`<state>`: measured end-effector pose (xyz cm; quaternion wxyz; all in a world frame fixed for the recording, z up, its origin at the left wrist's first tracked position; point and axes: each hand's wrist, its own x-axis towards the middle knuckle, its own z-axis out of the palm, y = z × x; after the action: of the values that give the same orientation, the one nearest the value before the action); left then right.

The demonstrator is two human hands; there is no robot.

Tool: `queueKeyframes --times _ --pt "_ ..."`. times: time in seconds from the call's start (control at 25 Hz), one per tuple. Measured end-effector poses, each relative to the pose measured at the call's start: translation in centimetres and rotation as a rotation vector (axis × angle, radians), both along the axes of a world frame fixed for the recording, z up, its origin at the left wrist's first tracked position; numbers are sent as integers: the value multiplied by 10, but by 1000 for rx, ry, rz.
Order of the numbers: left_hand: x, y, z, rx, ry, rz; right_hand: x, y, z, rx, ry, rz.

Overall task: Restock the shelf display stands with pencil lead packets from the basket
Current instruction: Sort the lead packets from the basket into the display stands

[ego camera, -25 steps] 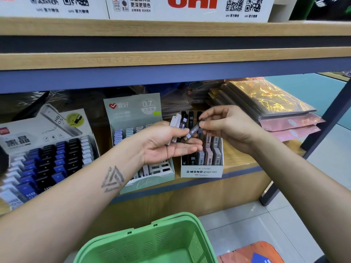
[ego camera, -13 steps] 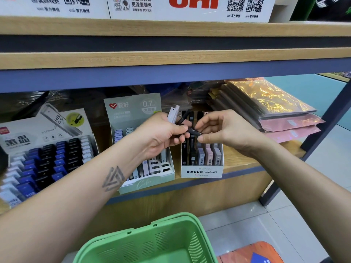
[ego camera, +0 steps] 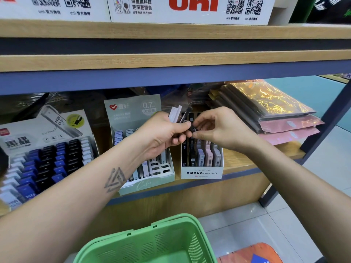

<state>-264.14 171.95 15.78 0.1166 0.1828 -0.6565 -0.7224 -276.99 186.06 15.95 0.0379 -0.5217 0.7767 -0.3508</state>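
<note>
My left hand (ego camera: 163, 134) grips a small bundle of pencil lead packets (ego camera: 175, 114), a white one and black ones sticking up above the fingers. My right hand (ego camera: 218, 130) pinches a black packet (ego camera: 194, 128) at the bundle, fingertips meeting the left hand's. Both hands hover over the white MONO graph MG display stand (ego camera: 202, 172), which holds rows of black, grey and pink packets. Left of it stands the pale green 0.7 stand (ego camera: 133, 109), partly filled. The green basket (ego camera: 144, 242) is below, near the bottom edge.
A large stand of blue, black and white HB lead cases (ego camera: 45, 160) fills the shelf's left. Stacked plastic-wrapped gold and pink folders (ego camera: 269, 109) lie at the right. A wooden shelf board (ego camera: 171, 60) hangs close overhead. A dark metal post (ego camera: 322, 126) stands at the right.
My left hand has closed around the bundle and tipped it upright. My right hand has moved in close and now pinches a black packet at the bundle.
</note>
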Motion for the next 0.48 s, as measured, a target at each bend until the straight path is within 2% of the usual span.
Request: queueKeyframes --times 0.2,0.36,0.48 --pt "-1 1 10 141 72 54 -5 3 10 -47 9 2" --pt "-1 -7 13 116 31 116 -30 12 27 -337 -349 -133" --pt "0 -8 12 65 -35 107 -46 4 21 -388 -310 -218"
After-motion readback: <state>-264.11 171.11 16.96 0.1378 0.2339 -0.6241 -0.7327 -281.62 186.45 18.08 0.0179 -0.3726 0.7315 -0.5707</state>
